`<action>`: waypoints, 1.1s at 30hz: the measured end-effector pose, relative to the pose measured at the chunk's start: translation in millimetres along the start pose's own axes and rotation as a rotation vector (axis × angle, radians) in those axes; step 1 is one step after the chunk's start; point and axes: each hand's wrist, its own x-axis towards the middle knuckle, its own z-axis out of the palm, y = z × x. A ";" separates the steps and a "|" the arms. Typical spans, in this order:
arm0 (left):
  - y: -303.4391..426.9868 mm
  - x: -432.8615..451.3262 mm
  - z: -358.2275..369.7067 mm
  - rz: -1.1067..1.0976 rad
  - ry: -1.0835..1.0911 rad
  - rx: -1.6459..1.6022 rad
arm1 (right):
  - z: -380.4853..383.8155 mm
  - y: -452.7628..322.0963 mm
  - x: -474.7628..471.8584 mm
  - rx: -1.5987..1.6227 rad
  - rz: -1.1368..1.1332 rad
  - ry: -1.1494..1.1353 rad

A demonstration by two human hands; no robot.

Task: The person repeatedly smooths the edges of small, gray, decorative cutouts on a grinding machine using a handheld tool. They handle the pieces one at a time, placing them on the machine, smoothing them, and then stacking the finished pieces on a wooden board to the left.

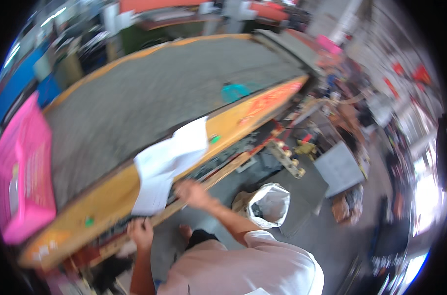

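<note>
My left hand (140,232) is curled at the wooden rail below the yellow side frame (98,191) of a machine with a wide grey belt (134,99). My right hand (192,193) reaches to the same rail (229,164), farther right; motion blurs its fingers. Between the hands, white paper sheets (171,155) lie creased over the yellow frame, and their lower end hangs down near my left hand. Whether either hand grips the rail or something under it cannot be made out.
A pink plastic basket (27,177) stands at the belt's left end. A turquoise object (234,92) lies on the belt near the frame. On the floor to my right are an open white sack (271,206), a grey panel (339,167) and a brown bundle (347,206).
</note>
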 end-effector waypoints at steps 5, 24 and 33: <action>5.3 21.0 12.3 -0.121 0.008 0.049 | 26.7 2.1 7.2 -0.151 0.037 -0.057; 73.5 64.4 -20.0 -0.298 -0.033 -0.154 | -30.7 -5.7 27.3 0.413 0.505 0.064; 30.6 186.6 28.4 -0.312 0.068 -0.511 | -10.3 -36.9 177.1 -0.055 0.393 -0.191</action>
